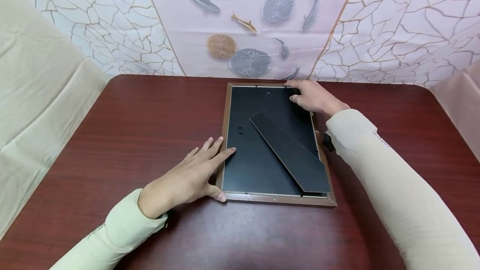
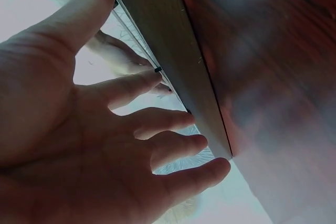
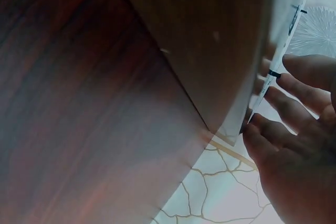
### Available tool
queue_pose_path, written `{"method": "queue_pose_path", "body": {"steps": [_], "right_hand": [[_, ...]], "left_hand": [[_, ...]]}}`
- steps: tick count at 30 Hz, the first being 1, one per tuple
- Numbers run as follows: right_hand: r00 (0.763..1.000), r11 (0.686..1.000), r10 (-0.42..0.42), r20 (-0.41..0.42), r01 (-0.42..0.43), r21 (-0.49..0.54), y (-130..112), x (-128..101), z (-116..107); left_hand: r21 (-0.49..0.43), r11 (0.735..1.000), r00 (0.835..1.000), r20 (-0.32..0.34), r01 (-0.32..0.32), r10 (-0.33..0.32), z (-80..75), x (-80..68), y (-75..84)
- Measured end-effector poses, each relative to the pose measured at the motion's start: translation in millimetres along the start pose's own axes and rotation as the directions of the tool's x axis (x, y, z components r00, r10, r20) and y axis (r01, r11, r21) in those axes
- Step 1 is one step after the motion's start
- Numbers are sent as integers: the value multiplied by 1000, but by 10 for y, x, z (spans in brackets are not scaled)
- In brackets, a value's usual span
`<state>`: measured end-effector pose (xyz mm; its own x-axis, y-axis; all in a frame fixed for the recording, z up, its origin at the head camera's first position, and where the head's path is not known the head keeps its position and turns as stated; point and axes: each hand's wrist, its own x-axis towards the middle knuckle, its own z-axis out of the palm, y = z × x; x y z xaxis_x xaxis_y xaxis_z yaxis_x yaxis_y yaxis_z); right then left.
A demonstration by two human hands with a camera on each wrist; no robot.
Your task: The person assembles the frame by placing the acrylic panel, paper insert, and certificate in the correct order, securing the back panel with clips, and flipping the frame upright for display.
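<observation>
A picture frame (image 1: 277, 198) with a brown border lies face down on the table. Its black backing board (image 1: 247, 166) carries a slanted easel leg (image 1: 290, 155), whose near end reaches the frame's lower right corner. At the lower left, my left hand (image 1: 189, 174) has its fingers spread over the left border, forefinger on the backing and thumb by the near corner. My right hand (image 1: 313, 97) lies over the far right corner, fingers loosely extended to the far border. In the right wrist view its fingertips (image 3: 252, 129) are right at the backing's edge, beside a small black tab (image 3: 274, 73).
The dark red wooden table (image 1: 150, 128) spreads around the frame on all sides. Behind its far edge hangs a patterned cloth (image 1: 251, 20) with fish and round shapes. Plain pale cloth (image 1: 41, 95) borders the left side, pinkish cloth (image 1: 461, 103) the right.
</observation>
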<state>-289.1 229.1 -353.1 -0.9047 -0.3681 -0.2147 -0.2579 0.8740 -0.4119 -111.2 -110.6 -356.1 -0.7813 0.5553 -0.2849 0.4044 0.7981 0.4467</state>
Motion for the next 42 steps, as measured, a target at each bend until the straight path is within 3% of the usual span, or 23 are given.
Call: {"method": "queue_pose_path", "body": {"steps": [16,29,42], "right_hand": [[999,1000,-18,33,18,15,-13,-15,-58],[996,999,-35,87,38,-25,-22,38,-118],[994,994,-76,77,82,-74,2,41,-18]], "left_hand": [[93,995,999,29,-38,35,-52,4,27],[42,999,999,42,-10,8,-51,34,28],[53,998,999,39,-32,30,-17,37,26]]}}
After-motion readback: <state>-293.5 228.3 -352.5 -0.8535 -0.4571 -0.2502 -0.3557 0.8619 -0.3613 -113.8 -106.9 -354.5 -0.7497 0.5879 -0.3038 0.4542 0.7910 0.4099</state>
